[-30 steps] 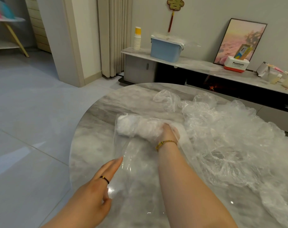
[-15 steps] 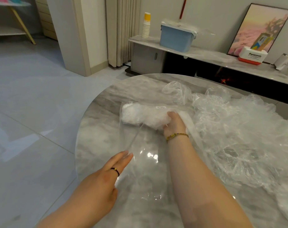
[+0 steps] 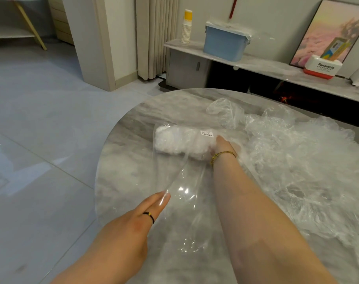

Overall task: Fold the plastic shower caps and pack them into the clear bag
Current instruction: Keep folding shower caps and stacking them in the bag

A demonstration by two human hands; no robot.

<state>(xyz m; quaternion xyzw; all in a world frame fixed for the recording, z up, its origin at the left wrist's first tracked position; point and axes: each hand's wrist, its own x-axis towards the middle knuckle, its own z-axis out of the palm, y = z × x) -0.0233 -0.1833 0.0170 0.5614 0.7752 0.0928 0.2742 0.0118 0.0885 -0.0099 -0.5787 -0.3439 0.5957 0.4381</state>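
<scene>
Plainly the bag (image 3: pixel 186 181) is thin, slick film with almost no weight. It lies flat on the table (image 3: pixel 121 160) with its closed end away from the person and its mouth towards them, and it would likely skate over the polished top if nothing pinned it. Inside, at the far end, sits a white wad (image 3: pixel 180 141) of folded caps just under the label (image 3: pixel 206 133). It looks soft, springy and light, so it should squash under a push and puff back out when let go. The right hand (image 3: pixel 222 146) is deep in the bag, against the wad's right end. Its fingers are mostly buried in the plastic, so I cannot tell whether they grip or merely press. The left hand (image 3: pixel 133 226) is at the mouth, fingers straight and close together, tips touching the film there, with the thumb hidden. The loose caps (image 3: pixel 297 160) are heaped to the right, touching the bag's side. They are flimsy and clingy, and probably best gathered by the elastic rim. The bag is best held by pinching one lip of the mouth, since pressing on the slippery middle would give little hold.
</scene>
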